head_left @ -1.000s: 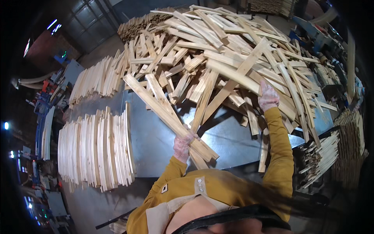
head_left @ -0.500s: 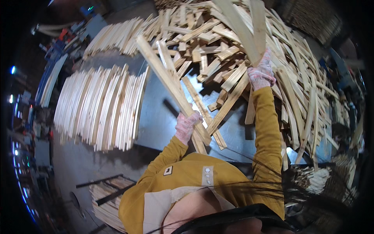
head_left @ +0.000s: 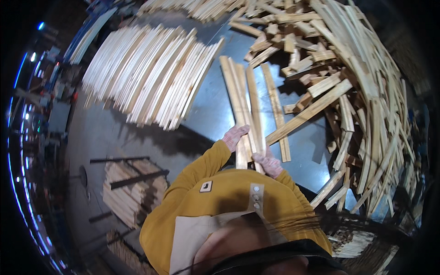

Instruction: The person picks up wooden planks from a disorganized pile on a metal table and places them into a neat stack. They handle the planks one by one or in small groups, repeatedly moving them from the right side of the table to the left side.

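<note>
Close in front of my body, several long wooden slats (head_left: 238,98) are held together in a narrow bundle over the metal table. My left hand (head_left: 235,137), in a pinkish knit glove, is closed around the bundle's left side. Gloved the same way, my right hand (head_left: 269,165) grips the slats near their lower ends on the right; part of its fingers is hidden by the wood. Just right of the bundle, a loose slat (head_left: 276,110) lies on the table. Another slat (head_left: 311,110) slants from the pile toward my right hand.
A neat row of slats (head_left: 146,73) lies at the left on the metal table (head_left: 206,110). Jumbled wood pieces (head_left: 316,50) and a tall heap of long slats (head_left: 366,105) fill the right side. Below left stands a rack of stacked wood (head_left: 128,188) with dark bars.
My right hand has come down from the heap with slats to meet my left hand. The slats are now together in front of me. My view has turned leftward.
</note>
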Demonstrator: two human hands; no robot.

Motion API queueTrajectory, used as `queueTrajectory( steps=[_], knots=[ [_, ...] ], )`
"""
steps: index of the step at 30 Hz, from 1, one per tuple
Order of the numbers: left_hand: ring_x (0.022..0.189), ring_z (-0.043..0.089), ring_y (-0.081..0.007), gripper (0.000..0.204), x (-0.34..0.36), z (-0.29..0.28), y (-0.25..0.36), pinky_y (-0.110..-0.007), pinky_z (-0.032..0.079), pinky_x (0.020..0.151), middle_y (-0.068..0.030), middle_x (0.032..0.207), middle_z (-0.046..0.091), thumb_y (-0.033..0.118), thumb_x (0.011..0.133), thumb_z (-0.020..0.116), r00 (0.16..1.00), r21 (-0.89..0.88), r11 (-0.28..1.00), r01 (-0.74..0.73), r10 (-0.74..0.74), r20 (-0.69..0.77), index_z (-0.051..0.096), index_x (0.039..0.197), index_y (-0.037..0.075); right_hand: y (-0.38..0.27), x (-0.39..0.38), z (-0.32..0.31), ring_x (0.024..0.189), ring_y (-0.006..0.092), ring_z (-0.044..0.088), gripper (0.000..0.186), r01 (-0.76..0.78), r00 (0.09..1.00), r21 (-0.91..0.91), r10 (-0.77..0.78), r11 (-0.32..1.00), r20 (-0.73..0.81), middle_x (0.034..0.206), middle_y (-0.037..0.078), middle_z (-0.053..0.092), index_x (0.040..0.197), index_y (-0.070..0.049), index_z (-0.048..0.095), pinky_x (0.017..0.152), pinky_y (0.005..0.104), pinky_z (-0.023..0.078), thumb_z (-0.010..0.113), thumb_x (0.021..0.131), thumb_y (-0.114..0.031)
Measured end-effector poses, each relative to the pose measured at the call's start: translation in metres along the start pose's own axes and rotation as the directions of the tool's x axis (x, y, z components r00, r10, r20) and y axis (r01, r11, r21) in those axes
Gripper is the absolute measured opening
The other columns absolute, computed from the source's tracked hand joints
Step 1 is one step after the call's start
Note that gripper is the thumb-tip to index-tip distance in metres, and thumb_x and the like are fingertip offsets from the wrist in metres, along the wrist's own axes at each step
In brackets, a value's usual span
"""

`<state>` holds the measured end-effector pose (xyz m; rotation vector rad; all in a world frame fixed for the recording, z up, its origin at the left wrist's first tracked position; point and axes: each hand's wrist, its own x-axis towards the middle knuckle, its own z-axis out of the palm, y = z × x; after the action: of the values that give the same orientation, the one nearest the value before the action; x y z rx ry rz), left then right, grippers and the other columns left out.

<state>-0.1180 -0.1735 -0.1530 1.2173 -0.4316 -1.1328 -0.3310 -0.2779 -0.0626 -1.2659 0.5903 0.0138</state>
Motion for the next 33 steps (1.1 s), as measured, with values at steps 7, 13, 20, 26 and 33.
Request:
queueTrajectory(
  steps=[7, 13, 20, 26, 33],
  knots=[
    [0.097, 0.065, -0.0214, 0.039, -0.047, 0.016, 0.031, -0.036, 0.058, 0.086, -0.0089, 0.107, 0.063, 0.019, 0.096, 0.065, 0.98, -0.603, 0.787, 0.134, -0.014, 0.2, 0.051, 0.129, 0.005, -0.032, 0.011, 0.017, 0.107, 0.0159, 0.059, 0.067, 0.067, 0.987, 0.402, -0.119, 0.913, 0.106, 0.117, 0.005, 0.062, 0.137, -0.001, 0.048, 0.095, 0.0303, 0.048, 0.074, 0.084, -0.033],
    [0.101, 0.065, -0.0196, 0.046, 0.0, 0.0, 0.05, -0.034, 0.058, 0.085, -0.0091, 0.107, 0.066, 0.012, 0.09, 0.072, 0.977, -0.57, 0.821, -0.031, -0.096, -0.193, 0.05, 0.128, -0.001, -0.04, 0.042, 0.059, 0.103, 0.0303, 0.064, 0.068, -0.1, 0.965, -0.7, -0.102, 0.707, -0.241, 0.112, 0.017, 0.066, 0.139, 0.0, 0.04, 0.098, 0.041, 0.047, 0.064, 0.092, -0.044],
    [0.094, 0.067, -0.0218, 0.047, -0.002, -0.007, 0.099, -0.034, 0.057, 0.081, -0.0093, 0.101, 0.068, 0.025, 0.089, 0.074, 0.977, -0.347, 0.928, 0.134, -0.182, -0.11, 0.055, 0.122, -0.002, -0.02, 0.078, 0.053, 0.114, 0.0333, 0.06, 0.076, 0.102, 0.994, -0.27, -0.112, 0.957, -0.02, 0.123, 0.022, 0.061, 0.148, 0.0, 0.03, 0.101, 0.0395, 0.045, 0.064, 0.094, -0.04],
    [0.101, 0.065, -0.0228, 0.053, 0.018, -0.055, 0.045, -0.033, 0.053, 0.085, -0.0142, 0.107, 0.066, 0.046, 0.097, 0.059, 0.951, 0.247, 0.951, 0.188, -0.114, -0.286, 0.055, 0.119, -0.002, -0.008, 0.084, 0.08, 0.115, 0.0228, 0.059, 0.085, 0.106, 0.993, 0.138, -0.097, 0.985, -0.072, 0.128, 0.014, 0.06, 0.147, 0.003, 0.032, 0.097, 0.0325, 0.048, 0.078, 0.082, -0.027],
    [0.059, 0.06, -0.0208, 0.031, -0.009, -0.074, 0.103, -0.036, 0.057, 0.055, -0.0077, 0.078, 0.058, 0.035, 0.099, 0.059, 0.944, -0.329, 0.899, 0.291, -0.326, -0.055, 0.052, 0.097, 0.005, -0.025, 0.063, 0.044, 0.086, 0.0315, 0.069, 0.057, -0.085, 0.984, 0.733, -0.058, 0.675, 0.168, 0.098, 0.02, 0.068, 0.129, 0.001, 0.051, 0.079, 0.0419, 0.059, 0.074, 0.084, -0.026]
  ],
)
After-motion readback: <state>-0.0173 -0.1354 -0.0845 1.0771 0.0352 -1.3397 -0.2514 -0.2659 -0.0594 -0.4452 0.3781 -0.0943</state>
